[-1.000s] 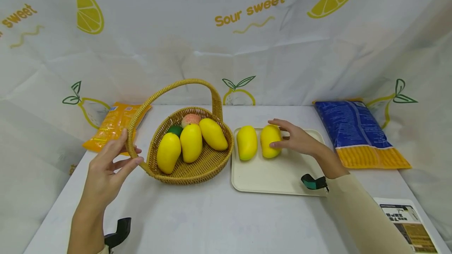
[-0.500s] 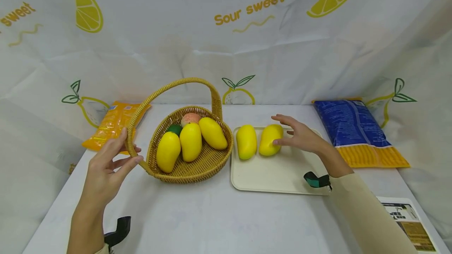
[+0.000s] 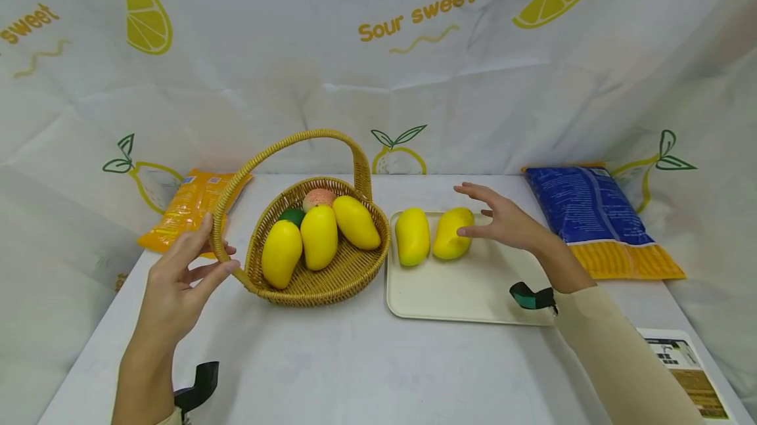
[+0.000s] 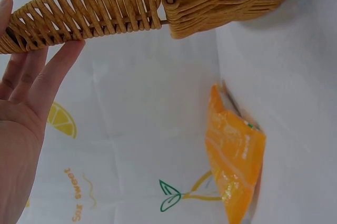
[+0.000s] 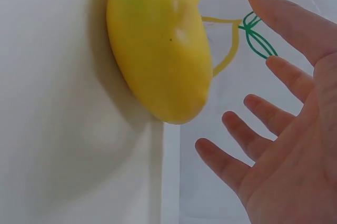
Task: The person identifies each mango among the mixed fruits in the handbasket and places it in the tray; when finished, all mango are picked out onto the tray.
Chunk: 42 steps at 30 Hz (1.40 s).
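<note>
My left hand [image 3: 177, 274] grips the left side of a wicker basket's handle [image 3: 322, 133], thumb and fingers on either side of it. In the left wrist view, fingers lie against the woven handle [image 4: 116, 2]. Inside the basket [image 3: 331, 287] are three yellow mangoes [image 3: 320, 238], a pinkish peach-like fruit [image 3: 319, 198] and a partly hidden dark green fruit [image 3: 292, 217]. A cream tray [image 3: 449, 300] bears a left mango [image 3: 412, 236] and a right mango [image 3: 451, 234]. My right hand [image 3: 511, 223] holds nothing, fingers spread beside the right mango; the right wrist view shows a gap between them and the mango [image 5: 163, 45].
An orange packet [image 3: 183, 211] lies behind the basket at left. At the back right is a blue and yellow bag [image 3: 597, 215]. A printed card [image 3: 688, 372] lies at the right edge of the white table [image 3: 355, 372]. A lemon-print curtain [image 3: 266, 70] hangs behind.
My right hand has let go of the right mango, its fingers spreading and drawing up and right; the mango now lies slightly tilted on the tray. My left hand keeps its hold on the handle.
</note>
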Each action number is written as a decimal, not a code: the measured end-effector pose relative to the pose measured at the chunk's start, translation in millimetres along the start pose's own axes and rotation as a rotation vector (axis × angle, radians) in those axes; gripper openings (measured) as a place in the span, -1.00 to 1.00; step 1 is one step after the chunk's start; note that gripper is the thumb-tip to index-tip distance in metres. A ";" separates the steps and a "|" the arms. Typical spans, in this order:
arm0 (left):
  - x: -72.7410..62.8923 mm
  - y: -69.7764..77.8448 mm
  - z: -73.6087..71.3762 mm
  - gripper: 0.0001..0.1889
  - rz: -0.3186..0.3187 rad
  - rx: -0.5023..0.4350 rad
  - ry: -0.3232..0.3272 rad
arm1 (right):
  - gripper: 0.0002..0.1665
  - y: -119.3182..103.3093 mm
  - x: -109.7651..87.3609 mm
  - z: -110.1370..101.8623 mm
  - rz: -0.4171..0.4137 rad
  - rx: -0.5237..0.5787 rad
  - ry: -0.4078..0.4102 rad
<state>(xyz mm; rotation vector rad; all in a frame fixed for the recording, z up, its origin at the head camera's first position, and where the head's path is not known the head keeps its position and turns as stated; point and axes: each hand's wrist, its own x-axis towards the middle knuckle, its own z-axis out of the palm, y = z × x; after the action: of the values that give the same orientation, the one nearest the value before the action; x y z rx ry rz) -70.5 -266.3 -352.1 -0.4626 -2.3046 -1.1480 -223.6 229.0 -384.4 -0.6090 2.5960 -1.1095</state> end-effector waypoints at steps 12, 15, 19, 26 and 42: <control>-0.2 0.5 0.7 -0.03 -0.007 0.002 0.015 | 0.05 -24.3 7.9 -2.7 -0.092 -0.007 -0.001; -0.8 0.1 1.2 -0.03 -0.011 0.000 0.024 | 0.04 -33.0 10.4 0.5 -0.115 0.010 -0.009; -1.9 -1.0 1.8 -0.04 0.001 -0.007 0.035 | 0.02 -42.1 14.5 8.9 -0.162 0.036 -0.025; -2.2 -2.1 2.2 -0.04 0.002 -0.013 0.039 | 0.01 -56.4 21.4 25.1 -0.220 0.050 -0.058; -2.5 -1.6 0.5 -0.05 -0.020 -0.009 0.031 | 0.03 -97.7 37.3 44.4 -0.312 0.068 -0.119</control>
<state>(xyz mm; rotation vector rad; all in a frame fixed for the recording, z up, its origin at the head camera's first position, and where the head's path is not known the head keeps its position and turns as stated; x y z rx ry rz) -69.5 -267.0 -354.9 -0.4228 -2.2828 -1.1680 -212.3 122.8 -345.4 -1.0577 2.4058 -1.2027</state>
